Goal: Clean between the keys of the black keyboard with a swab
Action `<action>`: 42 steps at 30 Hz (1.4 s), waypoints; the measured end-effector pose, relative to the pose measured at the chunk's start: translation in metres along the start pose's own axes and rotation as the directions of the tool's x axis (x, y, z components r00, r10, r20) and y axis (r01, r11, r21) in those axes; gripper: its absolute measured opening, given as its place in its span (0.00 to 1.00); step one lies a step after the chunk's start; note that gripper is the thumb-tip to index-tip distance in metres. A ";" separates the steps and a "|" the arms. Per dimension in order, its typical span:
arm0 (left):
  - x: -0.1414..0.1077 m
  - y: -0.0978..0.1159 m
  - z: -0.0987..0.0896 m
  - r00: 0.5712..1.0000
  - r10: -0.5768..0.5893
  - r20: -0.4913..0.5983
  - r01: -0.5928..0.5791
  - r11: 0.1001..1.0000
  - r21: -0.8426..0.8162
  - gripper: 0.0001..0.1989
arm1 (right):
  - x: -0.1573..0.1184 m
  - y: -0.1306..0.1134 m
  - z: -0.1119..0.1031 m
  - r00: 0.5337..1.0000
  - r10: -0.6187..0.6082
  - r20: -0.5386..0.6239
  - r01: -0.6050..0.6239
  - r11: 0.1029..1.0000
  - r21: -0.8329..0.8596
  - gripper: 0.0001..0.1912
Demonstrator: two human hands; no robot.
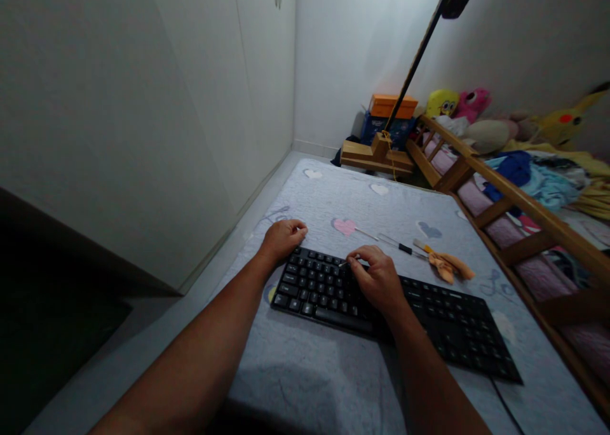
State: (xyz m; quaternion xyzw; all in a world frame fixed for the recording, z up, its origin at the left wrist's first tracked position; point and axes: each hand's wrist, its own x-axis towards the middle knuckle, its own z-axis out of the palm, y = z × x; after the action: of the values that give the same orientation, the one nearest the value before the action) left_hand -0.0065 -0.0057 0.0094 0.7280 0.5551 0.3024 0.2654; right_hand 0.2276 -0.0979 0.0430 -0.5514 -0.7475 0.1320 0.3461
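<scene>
- Head view: one black keyboard lay on the quilted cover before you; long axis ran left to right, right end nearer you.
- Your right hand: pinched a slim stick over the upper keys, tip leftward; nearer the keyboard's middle.
- Your left hand: curled at the far-left corner; contents, if any, could not be told.

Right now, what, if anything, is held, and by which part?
Right hand: a thin, swab-like stick; one end protrudes over the keyboard, exact grip point unclear. Left hand: nothing visible.
</scene>
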 end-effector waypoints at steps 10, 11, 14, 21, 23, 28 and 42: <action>0.000 0.001 0.000 1.000 0.003 0.005 -0.003 1.000 -0.005 0.16 | 0.000 -0.005 0.003 0.999 -0.032 0.037 0.032 0.999 0.020 0.08; 0.000 0.000 0.000 1.000 0.002 0.006 -0.002 1.000 -0.003 0.16 | 0.000 -0.005 0.004 0.999 -0.036 0.039 0.035 0.999 0.021 0.08; 0.000 -0.001 0.001 1.000 0.004 0.005 -0.004 1.000 0.004 0.17 | 0.000 -0.004 0.005 0.998 -0.045 0.037 0.044 0.999 0.017 0.08; 0.000 -0.001 0.001 1.000 0.010 0.009 -0.010 1.000 0.011 0.17 | 0.000 -0.003 0.007 0.998 -0.061 0.035 0.060 0.998 0.029 0.08; 0.000 0.000 0.000 1.000 0.012 0.007 -0.012 1.000 0.012 0.17 | 0.000 -0.003 0.007 0.998 -0.058 0.033 0.057 0.998 0.029 0.08; 0.000 0.000 0.000 1.000 0.004 0.004 -0.004 1.000 0.008 0.16 | 0.001 -0.004 0.008 0.999 -0.040 0.033 0.039 0.999 0.026 0.08; 0.000 -0.003 -0.001 0.999 0.013 -0.031 -0.014 0.999 -0.031 0.15 | 0.011 -0.006 0.012 1.000 0.030 0.005 -0.030 0.999 -0.022 0.08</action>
State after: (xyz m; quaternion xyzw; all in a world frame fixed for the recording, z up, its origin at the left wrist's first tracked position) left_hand -0.0089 -0.0055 0.0081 0.7228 0.5494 0.3238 0.2661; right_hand 0.2135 -0.0880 0.0417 -0.5661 -0.7414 0.1305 0.3359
